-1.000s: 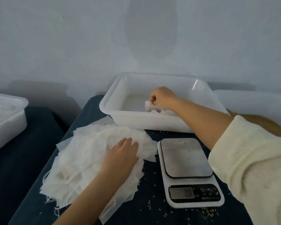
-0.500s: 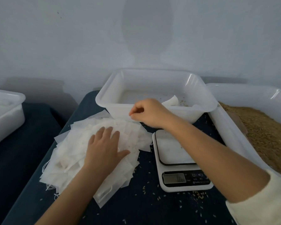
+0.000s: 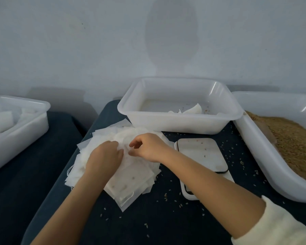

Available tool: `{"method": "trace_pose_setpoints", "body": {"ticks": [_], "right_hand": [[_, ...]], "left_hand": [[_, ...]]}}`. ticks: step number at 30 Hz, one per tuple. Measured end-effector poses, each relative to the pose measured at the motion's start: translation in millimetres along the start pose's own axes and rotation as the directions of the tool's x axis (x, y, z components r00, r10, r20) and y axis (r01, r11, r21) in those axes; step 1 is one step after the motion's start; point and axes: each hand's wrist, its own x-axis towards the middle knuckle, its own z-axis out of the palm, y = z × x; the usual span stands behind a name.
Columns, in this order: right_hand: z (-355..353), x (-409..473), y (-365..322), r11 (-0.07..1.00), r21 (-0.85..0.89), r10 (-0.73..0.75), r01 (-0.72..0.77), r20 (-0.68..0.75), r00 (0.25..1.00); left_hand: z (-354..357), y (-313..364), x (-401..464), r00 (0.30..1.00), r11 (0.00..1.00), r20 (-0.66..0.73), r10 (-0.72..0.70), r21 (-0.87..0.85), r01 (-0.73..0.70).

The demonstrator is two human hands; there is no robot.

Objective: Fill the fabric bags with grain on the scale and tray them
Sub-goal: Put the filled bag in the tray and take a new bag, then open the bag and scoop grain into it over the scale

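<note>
A loose pile of flat white fabric bags (image 3: 131, 181) lies on the dark table, left of the scale (image 3: 200, 152). My left hand (image 3: 104, 156) rests on the pile, its bent fingertips pinching the top bag. My right hand (image 3: 149, 147) meets it from the right, thumb and forefinger curled onto the same bag. The scale's plate carries only a few grains, and my right forearm hides its display. One filled bag (image 3: 194, 109) lies in the white tray (image 3: 180, 123) behind the pile.
A large white tub (image 3: 258, 152) of brown grain (image 3: 293, 144) lines the right side. Another white bin (image 3: 26, 133) with white packets stands apart at the far left. Loose grains dot the table. A wall rises right behind the trays.
My right hand let go of the filled bag in the tray and came back and down onto the pile. My left hand went from lying flat to fingers bent on the top bag.
</note>
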Motion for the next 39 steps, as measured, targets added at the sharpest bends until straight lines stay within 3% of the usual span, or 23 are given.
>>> {"method": "trace_pose_setpoints", "body": {"ticks": [6, 9, 11, 13, 16, 20, 23, 27, 29, 31, 34, 36, 39], "right_hand": [[-0.3, -3.2, -3.9, 0.999, -0.033, -0.014, 0.011, -0.086, 0.996], [-8.7, -7.3, -8.8, 0.998, 0.034, -0.045, 0.050, -0.144, 0.989], [-15.2, -11.1, -13.7, 0.991, 0.103, -0.063, 0.083, -0.183, 0.981], [-20.6, -15.0, -17.2, 0.985, 0.135, -0.077, 0.103, -0.188, 0.979], [-24.9, -22.4, -17.1, 0.978, 0.200, -0.030, 0.060, -0.150, 0.988], [-36.7, -40.3, -7.3, 0.844, 0.536, 0.054, -0.024, -0.041, 0.998], [-49.0, -58.9, 4.9, 0.785, 0.619, 0.024, 0.007, -0.041, 0.999], [-62.4, -84.7, 18.9, 0.816, 0.577, 0.031, 0.035, -0.104, 0.994], [-67.3, -96.6, 21.9, 0.853, 0.521, 0.045, 0.039, -0.147, 0.988], [-69.4, -107.7, 22.6, 0.881, 0.465, 0.037, 0.091, -0.257, 0.966], [-71.6, -126.9, 26.8, 0.946, 0.217, -0.126, 0.241, -0.437, 0.890], [-74.5, -138.4, 28.8, 0.946, 0.040, -0.282, 0.322, -0.391, 0.876], [-79.1, -146.8, 35.0, 0.948, -0.101, -0.319, 0.303, -0.318, 0.893]], "left_hand": [[-21.5, -3.4, -11.8, 0.977, 0.990, -0.203, 0.069, -0.106, -0.092], [-43.7, -4.3, -13.4, 0.952, 0.919, -0.306, -0.016, -0.379, -0.106], [-55.5, -1.7, -11.5, 0.955, 0.799, -0.264, -0.136, -0.598, -0.052], [-62.1, 4.1, -8.8, 0.974, 0.693, -0.155, -0.165, -0.721, 0.003], [-61.7, 15.5, -10.7, 0.993, 0.590, -0.045, -0.107, -0.807, 0.027], [-59.3, 32.2, -25.6, 0.995, 0.272, 0.098, 0.027, -0.958, 0.087], [-54.6, 46.9, -38.6, 0.982, 0.213, 0.134, 0.136, -0.972, 0.103], [-47.6, 63.9, -51.1, 0.970, 0.136, 0.161, 0.180, -0.981, 0.138], [-45.5, 73.1, -55.4, 0.975, 0.151, 0.135, 0.179, -0.983, 0.108], [-42.4, 81.8, -58.1, 0.984, 0.264, 0.064, 0.166, -0.964, 0.018], [-40.6, 95.7, -64.2, 0.978, 0.353, -0.044, 0.203, -0.929, -0.115], [-38.3, 102.2, -66.5, 0.969, 0.362, -0.069, 0.237, -0.919, -0.154], [-33.9, 107.6, -69.9, 0.948, 0.408, -0.099, 0.302, -0.885, -0.223]]}}
